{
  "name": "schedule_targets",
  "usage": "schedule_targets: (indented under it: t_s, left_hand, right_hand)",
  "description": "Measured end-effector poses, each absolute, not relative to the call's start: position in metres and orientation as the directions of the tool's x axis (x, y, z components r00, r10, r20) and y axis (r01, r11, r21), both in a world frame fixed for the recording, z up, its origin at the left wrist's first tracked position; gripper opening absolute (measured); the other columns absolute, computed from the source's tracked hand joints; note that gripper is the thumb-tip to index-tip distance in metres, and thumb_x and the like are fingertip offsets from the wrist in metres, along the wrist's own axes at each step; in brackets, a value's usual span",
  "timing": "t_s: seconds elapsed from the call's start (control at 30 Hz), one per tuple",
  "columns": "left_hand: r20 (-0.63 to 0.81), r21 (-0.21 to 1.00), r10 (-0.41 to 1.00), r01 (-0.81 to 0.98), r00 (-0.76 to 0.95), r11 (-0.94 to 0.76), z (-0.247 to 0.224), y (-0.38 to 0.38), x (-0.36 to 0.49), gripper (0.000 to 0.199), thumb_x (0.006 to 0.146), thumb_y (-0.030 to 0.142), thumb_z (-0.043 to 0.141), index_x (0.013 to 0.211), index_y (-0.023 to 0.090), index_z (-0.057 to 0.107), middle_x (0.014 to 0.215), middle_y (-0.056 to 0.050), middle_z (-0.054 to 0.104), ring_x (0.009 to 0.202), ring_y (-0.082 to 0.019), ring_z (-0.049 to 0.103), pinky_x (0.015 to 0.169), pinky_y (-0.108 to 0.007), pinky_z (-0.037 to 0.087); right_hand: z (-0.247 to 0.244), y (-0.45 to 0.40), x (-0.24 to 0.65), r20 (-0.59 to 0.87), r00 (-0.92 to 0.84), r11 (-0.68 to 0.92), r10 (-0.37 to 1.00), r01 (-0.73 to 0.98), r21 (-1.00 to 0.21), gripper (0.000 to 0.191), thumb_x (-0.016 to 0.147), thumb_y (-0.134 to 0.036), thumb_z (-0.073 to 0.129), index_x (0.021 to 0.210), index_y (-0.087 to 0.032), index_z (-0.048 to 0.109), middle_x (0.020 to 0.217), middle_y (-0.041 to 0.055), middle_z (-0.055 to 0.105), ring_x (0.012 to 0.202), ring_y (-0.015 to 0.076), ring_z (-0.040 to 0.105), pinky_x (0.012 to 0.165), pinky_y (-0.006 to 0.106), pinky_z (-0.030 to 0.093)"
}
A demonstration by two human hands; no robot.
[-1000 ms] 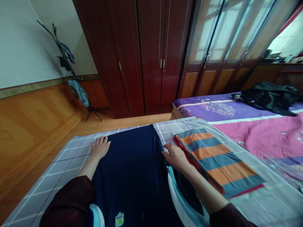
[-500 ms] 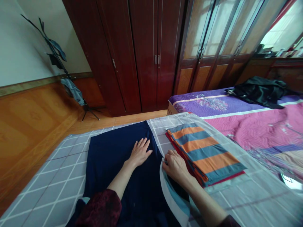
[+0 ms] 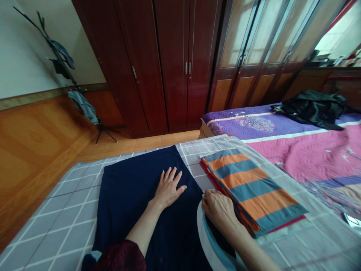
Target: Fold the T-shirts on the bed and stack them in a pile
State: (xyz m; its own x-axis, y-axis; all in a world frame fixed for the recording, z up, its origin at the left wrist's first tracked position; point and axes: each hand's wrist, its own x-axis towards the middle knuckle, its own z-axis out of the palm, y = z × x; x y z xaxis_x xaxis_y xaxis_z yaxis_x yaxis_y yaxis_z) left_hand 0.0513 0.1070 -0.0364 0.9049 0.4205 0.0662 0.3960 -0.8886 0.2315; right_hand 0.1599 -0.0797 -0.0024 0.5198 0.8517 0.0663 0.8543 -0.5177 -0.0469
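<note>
A dark navy garment (image 3: 132, 192) lies spread out on a grey checked sheet, its far edge fairly straight. My left hand (image 3: 167, 188) rests flat on the navy cloth, fingers spread and palm down. At the garment's right edge my right hand (image 3: 218, 205) is closed, pinching the cloth by the white and light-blue trim (image 3: 207, 237) that curves back toward me. The fingertips of that hand are partly hidden. Just right of it lies a folded orange and grey-blue striped cloth (image 3: 248, 180), with red cloth (image 3: 290, 224) showing beneath.
The grey checked sheet (image 3: 64, 210) covers the surface. Beyond it on the right is a bed with a purple and pink cover (image 3: 304, 150), bearing a black garment (image 3: 313, 109). A phone (image 3: 351, 219) lies at right. Wardrobes (image 3: 175, 86) and a coat stand (image 3: 63, 64) stand behind.
The view has shifted slightly. My right hand, still pinching the garment's edge, appears a little farther right and nearer. My left hand stays flat on the cloth, with its fingers slightly wider apart.
</note>
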Motion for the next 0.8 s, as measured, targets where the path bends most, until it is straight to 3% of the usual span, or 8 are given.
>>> schedule_targets:
  t_s: [0.1,0.23,0.33,0.4,0.47,0.63,0.8]
  left_hand:
    - [0.059,0.242,0.401,0.377,0.914,-0.894,-0.035,0.107,0.052,0.066,0.09,0.063,0.031,0.145,0.027,0.03,0.153,-0.009,0.023,0.142,-0.03,0.012,0.113,-0.054,0.01]
    - [0.039,0.25,0.319,0.3,0.947,-0.921,-0.032,0.103,0.053,0.065,0.09,0.063,0.028,0.145,0.027,0.03,0.154,-0.006,0.023,0.142,-0.028,0.012,0.114,-0.054,0.009]
    - [0.031,0.239,0.257,0.243,0.966,-0.94,-0.032,0.1,0.055,0.062,0.092,0.057,0.031,0.146,0.027,0.025,0.155,-0.005,0.02,0.142,-0.026,0.011,0.114,-0.053,0.009]
    - [0.014,0.225,0.23,0.221,0.973,-0.949,-0.034,0.099,0.056,0.06,0.093,0.053,0.034,0.147,0.027,0.024,0.155,-0.005,0.018,0.143,-0.027,0.011,0.114,-0.053,0.009]
    - [-0.012,0.208,0.23,0.227,0.973,-0.951,-0.035,0.099,0.057,0.06,0.093,0.05,0.037,0.147,0.027,0.024,0.155,-0.005,0.018,0.142,-0.027,0.011,0.114,-0.053,0.01]
    - [-0.029,0.186,0.233,0.234,0.972,-0.954,-0.032,0.102,0.065,0.059,0.094,0.044,0.036,0.148,0.028,0.018,0.156,-0.003,0.012,0.143,-0.025,0.007,0.115,-0.052,0.008]
    - [-0.058,0.206,0.294,0.3,0.954,-0.931,-0.029,0.115,0.091,0.069,0.091,0.06,0.028,0.148,0.022,0.017,0.156,-0.006,0.01,0.143,-0.024,0.006,0.115,-0.051,0.005]
  right_hand:
    - [0.001,-0.081,0.166,-0.006,0.567,-0.567,0.824,0.823,-0.042,0.024,0.09,-0.017,0.038,0.085,-0.016,0.061,0.072,0.0087,0.067,0.068,0.0231,0.065,0.055,0.03,0.037]
    - [0.016,-0.08,0.155,0.09,0.549,-0.546,0.831,0.836,-0.056,0.025,0.085,-0.011,0.039,0.092,-0.015,0.063,0.086,0.0119,0.066,0.083,0.0264,0.063,0.069,0.035,0.046]
    - [0.019,-0.075,0.131,0.199,0.348,-0.311,0.916,0.93,-0.197,0.037,0.083,-0.015,0.044,0.118,-0.015,0.056,0.116,0.0145,0.06,0.107,0.028,0.056,0.09,0.041,0.045]
    - [0.011,-0.072,0.116,0.194,0.141,-0.08,0.971,0.953,-0.292,0.054,0.082,-0.023,0.051,0.135,-0.015,0.044,0.137,0.0143,0.047,0.125,0.0288,0.044,0.101,0.043,0.04]
    - [-0.002,-0.07,0.108,0.141,0.026,0.024,0.99,0.94,-0.34,0.072,0.079,-0.029,0.058,0.144,-0.014,0.031,0.148,0.0143,0.031,0.135,0.0304,0.029,0.107,0.045,0.034]
    - [-0.033,-0.075,0.12,0.096,0.116,-0.083,0.989,0.95,-0.301,0.088,0.077,-0.039,0.064,0.149,-0.016,0.018,0.152,0.0155,0.015,0.138,0.0381,0.013,0.108,0.056,0.027]
    - [-0.051,-0.082,0.133,0.187,0.175,-0.124,0.967,0.958,-0.258,0.087,0.076,-0.051,0.063,0.145,-0.01,0.029,0.148,0.0227,0.022,0.135,0.0425,0.02,0.103,0.057,0.035]
